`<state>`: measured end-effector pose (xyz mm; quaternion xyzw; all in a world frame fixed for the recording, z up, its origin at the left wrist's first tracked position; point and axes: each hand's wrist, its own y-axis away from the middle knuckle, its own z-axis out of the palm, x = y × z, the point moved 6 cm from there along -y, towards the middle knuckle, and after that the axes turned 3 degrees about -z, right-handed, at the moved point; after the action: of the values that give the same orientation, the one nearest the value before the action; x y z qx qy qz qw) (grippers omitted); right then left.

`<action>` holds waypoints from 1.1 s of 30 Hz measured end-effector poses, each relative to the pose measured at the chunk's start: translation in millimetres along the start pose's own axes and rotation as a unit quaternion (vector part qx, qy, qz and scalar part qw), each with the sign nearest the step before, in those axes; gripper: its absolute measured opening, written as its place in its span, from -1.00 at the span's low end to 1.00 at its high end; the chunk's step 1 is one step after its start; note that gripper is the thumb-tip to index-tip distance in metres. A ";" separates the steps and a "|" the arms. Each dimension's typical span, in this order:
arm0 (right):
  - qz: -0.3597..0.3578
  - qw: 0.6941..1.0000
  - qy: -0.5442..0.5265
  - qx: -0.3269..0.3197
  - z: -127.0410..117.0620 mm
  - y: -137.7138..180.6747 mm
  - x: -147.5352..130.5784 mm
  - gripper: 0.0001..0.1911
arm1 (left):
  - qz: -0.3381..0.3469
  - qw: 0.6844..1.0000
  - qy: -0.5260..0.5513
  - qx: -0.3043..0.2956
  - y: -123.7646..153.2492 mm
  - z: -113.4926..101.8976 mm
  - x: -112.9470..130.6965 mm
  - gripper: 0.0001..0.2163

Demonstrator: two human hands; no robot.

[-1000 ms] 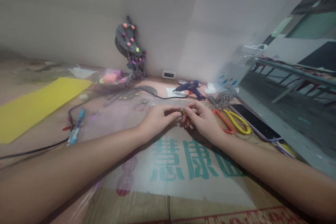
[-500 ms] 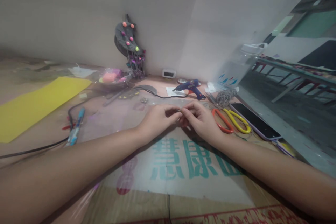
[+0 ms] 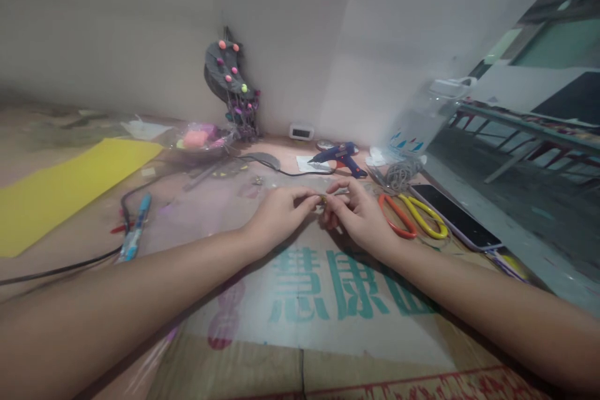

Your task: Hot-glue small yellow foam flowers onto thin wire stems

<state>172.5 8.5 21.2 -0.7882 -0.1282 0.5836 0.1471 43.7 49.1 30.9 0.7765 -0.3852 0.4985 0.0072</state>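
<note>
My left hand [image 3: 281, 215] and my right hand [image 3: 356, 215] meet fingertip to fingertip above the cardboard sheet [image 3: 328, 306] with green characters. Both pinch one tiny yellowish piece [image 3: 322, 199] between thumb and forefinger; it is too small to name. The other fingers of both hands are curled in. Just right of my right hand lie scissors [image 3: 412, 217] with orange and yellow handles. A blue glue gun [image 3: 338, 156] rests farther back on the table.
A black phone [image 3: 457, 219] lies at the right beside a coil of grey cord [image 3: 400, 173]. A yellow foam sheet [image 3: 60, 184] and a blue marker [image 3: 135, 228] sit at the left. A grey ornament with coloured pompoms [image 3: 229, 84] leans in the corner behind white boards.
The hands stay together at the same spot; the fingers have shifted slightly on the small piece, which was hidden half a second ago and shows again.
</note>
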 end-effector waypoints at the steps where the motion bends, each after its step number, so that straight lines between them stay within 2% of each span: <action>1: 0.001 1.000 0.001 -0.001 -0.2 0.0 0.0 -0.80 | 0.002 1.000 0.000 -0.002 0.0 0.2 0.2 -0.76; 11: 0.017 1.000 -0.006 -0.025 4.0 0.9 8.5 -0.81 | -0.035 0.999 0.012 0.011 -1.7 -2.1 -3.3 -0.77; 13: 0.010 0.999 0.028 -0.026 4.1 1.2 3.7 -0.79 | -0.047 0.999 0.019 0.012 -1.6 -2.4 -5.1 -0.77; 15: -0.032 0.994 0.108 -0.015 -5.6 -3.5 -11.5 -0.76 | -0.061 0.998 0.020 0.015 -1.2 -2.8 -7.6 -0.76; 17: -0.096 0.968 0.232 0.019 -31.5 -14.0 -33.8 -0.75 | -0.072 0.997 0.014 0.019 -0.8 -3.5 -9.8 -0.75; 19: -0.121 0.926 0.352 0.059 -74.3 -28.4 -49.0 -0.77 | -0.078 0.997 0.004 0.021 -0.6 -4.0 -10.6 -0.75; 21: -0.082 0.877 0.467 0.081 -128.2 -42.8 -46.2 -0.66 | -0.083 0.996 -0.005 0.019 -0.7 -3.9 -10.2 -0.74; 23: -0.029 0.827 0.553 0.094 -180.7 -50.7 -28.4 -0.52 | -0.089 0.996 -0.009 0.018 -1.0 -3.8 -9.1 -0.75; 24: -0.001 0.816 0.574 0.066 -199.4 -52.3 -13.1 -0.43 | -0.093 0.995 -0.011 0.018 -1.1 -3.8 -8.4 -0.75; 26: 0.031 0.819 0.573 -0.007 -219.8 -50.8 20.0 -0.34 | -0.100 0.995 -0.017 0.019 -1.3 -3.7 -7.3 -0.75; 28: 0.040 0.826 0.562 -0.029 -226.0 -46.7 44.2 -0.40 | -0.102 0.994 -0.021 0.015 -1.6 -3.2 -6.4 -0.75; 31: 0.047 0.834 0.549 -0.015 -223.5 -45.0 58.8 -0.53 | -0.105 0.994 -0.023 0.009 -1.6 -2.9 -6.2 -0.74; 33: 0.054 0.833 0.549 0.035 -227.2 -47.3 53.5 -0.61 | -0.107 0.994 -0.023 0.010 -1.1 -3.3 -6.7 -0.74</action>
<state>404.0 53.5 54.7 -0.9790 0.0370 0.0663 0.1892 40.5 55.2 27.8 0.8246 -0.2947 0.4809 0.0441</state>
